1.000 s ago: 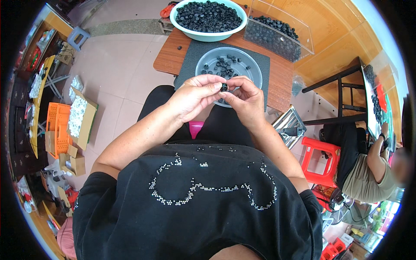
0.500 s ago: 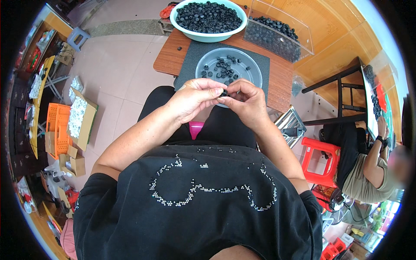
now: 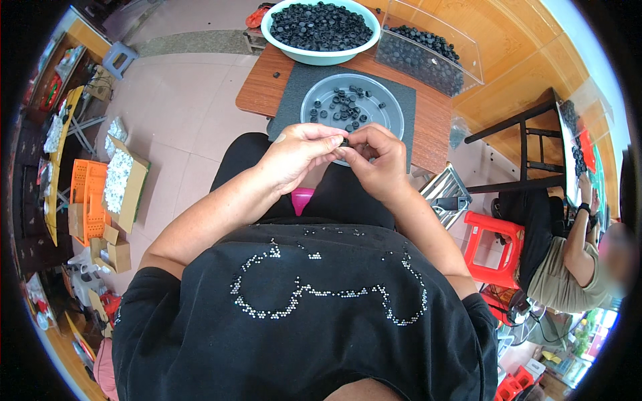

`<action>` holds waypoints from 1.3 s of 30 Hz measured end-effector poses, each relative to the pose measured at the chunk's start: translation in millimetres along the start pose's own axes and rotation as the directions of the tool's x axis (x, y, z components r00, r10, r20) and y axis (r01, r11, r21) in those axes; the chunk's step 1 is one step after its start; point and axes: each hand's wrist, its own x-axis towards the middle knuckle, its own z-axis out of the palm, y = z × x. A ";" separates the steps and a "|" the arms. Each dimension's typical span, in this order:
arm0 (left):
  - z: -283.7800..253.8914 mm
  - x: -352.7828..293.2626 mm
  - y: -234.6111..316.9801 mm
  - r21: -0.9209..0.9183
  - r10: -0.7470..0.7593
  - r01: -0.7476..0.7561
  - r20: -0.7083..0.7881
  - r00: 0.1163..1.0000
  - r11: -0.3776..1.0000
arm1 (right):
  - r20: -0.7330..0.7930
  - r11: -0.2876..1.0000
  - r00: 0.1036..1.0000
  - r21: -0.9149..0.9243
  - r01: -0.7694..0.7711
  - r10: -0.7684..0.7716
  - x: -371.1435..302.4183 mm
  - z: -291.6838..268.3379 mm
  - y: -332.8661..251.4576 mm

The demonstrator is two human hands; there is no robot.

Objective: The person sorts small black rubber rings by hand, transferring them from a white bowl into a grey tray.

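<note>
Both my hands meet just over the near rim of a grey round basin (image 3: 394, 110). Between them is a small round black cap (image 3: 344, 142), mostly hidden by my fingers. My left hand (image 3: 299, 152) pinches it from the left with thumb and forefinger. From the right, my right hand (image 3: 379, 159) grips it with thumb and bent fingers. Several loose black caps (image 3: 344, 107) lie scattered in the grey basin, which rests on a dark mat (image 3: 294, 100).
Behind the basin stands a pale green tub (image 3: 322, 59) heaped with black caps. A clear box (image 3: 428, 57) of similar pieces is to its right on the brown table (image 3: 257, 93). At the right, a person (image 3: 568, 267) works beside a red stool (image 3: 493, 247).
My hands stay together on the cap, with only small shifts of the right fingers. The person at the right has moved their hands slightly.
</note>
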 end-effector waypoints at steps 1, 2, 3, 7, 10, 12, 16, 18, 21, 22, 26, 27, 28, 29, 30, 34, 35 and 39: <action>0.0 -0.5 -0.7 -0.015 -0.004 0.004 -0.023 1.000 1.000 | 0.001 1.000 1.000 -0.001 -0.001 0.001 0.1 2.0 0.4; 0.3 -0.5 -1.3 -0.031 -0.008 0.007 -0.044 0.999 0.999 | -0.013 1.000 1.000 0.000 0.017 -0.017 0.2 3.6 1.4; 0.2 -0.2 -2.1 -0.034 -0.009 0.008 -0.042 0.999 0.999 | -0.026 0.999 0.999 0.001 0.034 -0.034 0.3 4.5 2.8; -2.3 0.8 -7.1 -0.091 -0.047 0.038 -0.099 0.994 0.995 | 0.007 0.997 0.999 -0.054 0.051 -0.051 1.8 7.5 9.5; -8.3 3.4 -12.8 -0.114 -0.048 0.037 -0.101 0.994 0.993 | 0.025 0.999 0.999 -0.047 0.024 -0.023 1.6 11.5 16.2; -13.5 5.6 -15.3 -0.124 -0.046 0.034 -0.096 0.994 0.992 | 0.059 0.998 0.997 -0.054 -0.042 0.045 2.9 12.6 20.4; -29.3 13.9 -22.7 -0.058 -0.027 0.022 -0.084 0.996 0.998 | 0.140 0.916 0.958 0.285 -0.283 0.252 5.2 11.1 49.4; -39.7 17.4 -25.4 -0.032 -0.017 0.012 -0.136 0.991 0.999 | 0.298 0.758 0.791 0.245 -0.605 0.535 16.5 -3.6 45.3; -51.7 18.4 -25.6 0.003 -0.067 0.071 -0.250 0.966 0.998 | 0.079 0.796 0.819 0.198 -0.572 0.569 62.7 -38.8 57.5; -54.4 18.5 -27.7 -0.002 -0.070 0.072 -0.254 0.965 0.997 | -0.061 0.837 0.861 0.278 -0.471 0.505 87.8 -50.5 53.8; -58.4 22.9 -34.9 0.024 -0.130 0.140 -0.246 0.961 0.990 | -0.360 0.882 0.830 0.367 -0.295 0.427 154.1 -82.4 53.7; -59.0 23.9 -33.6 0.046 -0.145 0.162 -0.257 0.955 0.986 | -0.329 0.925 0.865 0.153 -0.347 0.379 156.0 -74.8 61.2; -59.4 25.1 -31.1 0.047 -0.140 0.157 -0.257 0.956 0.986 | -0.286 0.925 0.896 -0.069 -0.372 0.339 156.3 -66.2 70.5; -60.2 24.5 -29.9 0.042 -0.142 0.159 -0.266 0.954 0.986 | -0.168 0.926 0.952 -0.239 -0.293 0.258 150.0 -54.8 86.1; -60.3 24.3 -29.9 0.038 -0.148 0.164 -0.271 0.951 0.986 | -0.037 0.899 0.981 -0.393 -0.192 0.193 138.4 -43.6 104.2; -64.8 24.5 -35.2 0.037 -0.173 0.188 -0.258 0.950 0.981 | 0.039 0.743 0.989 -0.665 -0.078 0.139 109.6 -6.0 148.1; -65.3 27.0 -37.6 0.028 -0.180 0.192 -0.241 0.954 0.981 | 0.023 0.689 0.992 -0.721 -0.069 0.123 109.6 -1.8 152.3; -59.4 31.4 -37.6 0.042 -0.206 0.219 -0.208 0.956 0.975 | 0.084 0.568 0.988 -0.823 -0.002 0.126 108.3 10.7 167.0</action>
